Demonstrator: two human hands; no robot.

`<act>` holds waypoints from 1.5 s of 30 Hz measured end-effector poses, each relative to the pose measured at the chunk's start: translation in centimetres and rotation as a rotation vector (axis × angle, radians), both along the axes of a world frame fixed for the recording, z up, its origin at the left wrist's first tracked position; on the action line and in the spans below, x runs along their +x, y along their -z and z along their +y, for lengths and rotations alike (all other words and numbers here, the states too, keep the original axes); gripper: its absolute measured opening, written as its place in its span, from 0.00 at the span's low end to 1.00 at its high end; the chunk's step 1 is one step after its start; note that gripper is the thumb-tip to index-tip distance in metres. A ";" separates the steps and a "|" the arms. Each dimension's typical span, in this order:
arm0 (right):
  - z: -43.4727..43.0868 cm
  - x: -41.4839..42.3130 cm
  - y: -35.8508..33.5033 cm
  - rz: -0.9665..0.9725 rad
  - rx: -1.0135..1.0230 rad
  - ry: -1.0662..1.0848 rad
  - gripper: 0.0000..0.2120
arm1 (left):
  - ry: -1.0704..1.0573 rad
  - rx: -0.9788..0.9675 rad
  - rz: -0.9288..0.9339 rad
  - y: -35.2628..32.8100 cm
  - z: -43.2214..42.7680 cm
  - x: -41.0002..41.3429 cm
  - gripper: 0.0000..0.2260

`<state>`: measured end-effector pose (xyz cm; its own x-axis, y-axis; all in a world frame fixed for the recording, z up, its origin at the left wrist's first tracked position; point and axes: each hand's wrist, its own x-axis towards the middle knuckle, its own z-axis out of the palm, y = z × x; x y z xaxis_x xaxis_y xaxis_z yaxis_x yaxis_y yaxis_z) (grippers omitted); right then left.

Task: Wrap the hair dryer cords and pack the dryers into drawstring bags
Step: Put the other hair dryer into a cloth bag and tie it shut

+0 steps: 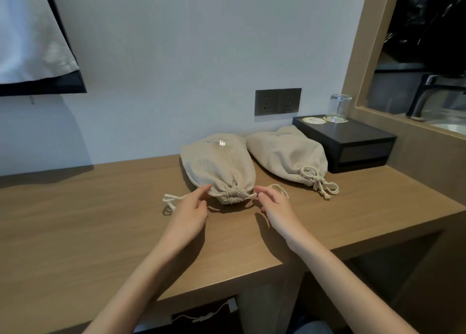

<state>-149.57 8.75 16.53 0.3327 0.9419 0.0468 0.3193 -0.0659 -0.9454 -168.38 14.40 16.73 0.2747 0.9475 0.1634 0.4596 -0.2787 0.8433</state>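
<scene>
The left hand (pixel 189 211) has its fingers (pixel 201 191) nearly straight and spread, the tips at the left side of the near drawstring bag's (pixel 219 164) gathered mouth (pixel 233 195), gripping nothing. The right hand (pixel 276 208) has loosely curved fingers just right of that mouth. A cord loop (pixel 281 189) runs close by them, and whether they pinch it cannot be told. The bag lies between the two hands, cinched closed, mouth toward the near edge. Its other cord (pixel 170 199) trails left on the bench (pixel 100 220), passing behind the left hand. Just right and farther back lies a second bag (pixel 285 152), tied shut. Beyond it a black box (pixel 353 142) carries an upturned glass (pixel 339 107), below a wall socket (pixel 277 101).
</scene>
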 end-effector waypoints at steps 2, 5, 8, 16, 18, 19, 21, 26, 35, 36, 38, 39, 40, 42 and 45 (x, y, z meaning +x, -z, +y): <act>0.1 0.0 -0.3 0.195 0.019 0.051 0.13 | -0.025 -0.127 -0.197 -0.4 -0.1 0.1 0.21; 0.7 0.0 -0.6 0.510 0.124 0.099 0.09 | -0.018 -0.175 -0.392 -1.3 0.2 -0.2 0.20; 1.8 -0.2 -1.6 0.841 0.219 0.067 0.07 | 0.033 -0.049 -0.388 -2.7 1.0 -0.5 0.18; 5.1 -1.0 -3.5 0.667 0.318 0.060 0.09 | 0.337 0.154 -0.119 -6.4 3.4 0.7 0.21; 5.5 -0.7 -3.6 0.447 0.266 0.008 0.06 | 0.370 0.224 -0.044 -6.7 4.4 1.3 0.24; 5.5 -0.6 -3.6 0.360 0.255 -0.020 0.04 | 0.388 0.258 -0.017 -6.8 4.9 1.5 0.25; 5.7 -0.1 -3.3 0.241 0.272 -0.055 0.05 | 0.429 0.289 -0.003 -7.0 5.7 2.0 0.27; 5.4 0.1 -2.5 0.143 0.222 -0.164 0.08 | 0.469 0.365 0.029 -7.6 7.4 3.4 0.25; 6.0 1.3 -0.7 0.323 0.166 -0.273 0.10 | 0.511 0.378 0.166 -6.7 8.8 5.6 0.20; 6.0 1.3 -0.7 0.345 0.165 -0.292 0.10 | 0.508 0.376 0.178 -6.7 8.8 5.7 0.20; 5.8 1.4 -0.8 0.399 0.161 -0.331 0.10 | 0.500 0.362 0.189 -6.9 8.8 5.8 0.19; 5.7 1.4 -0.9 0.426 0.161 -0.350 0.10 | 0.492 0.352 0.190 -6.9 8.8 5.9 0.18; 5.5 1.4 -1.0 0.437 0.163 -0.366 0.11 | 0.481 0.342 0.188 -6.9 8.8 5.9 0.17; 5.2 1.3 -1.1 0.416 0.166 -0.376 0.13 | 0.443 0.323 0.172 -6.9 8.8 5.9 0.16; 5.3 1.2 -1.0 0.378 0.166 -0.351 0.12 | 0.437 0.296 0.150 -6.8 8.7 5.8 0.15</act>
<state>-148.39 14.02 17.50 0.0216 0.9895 0.1426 -0.0689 0.1437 -0.9872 -162.63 23.08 23.57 0.6735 0.6591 0.3348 0.3567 -0.6864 0.6337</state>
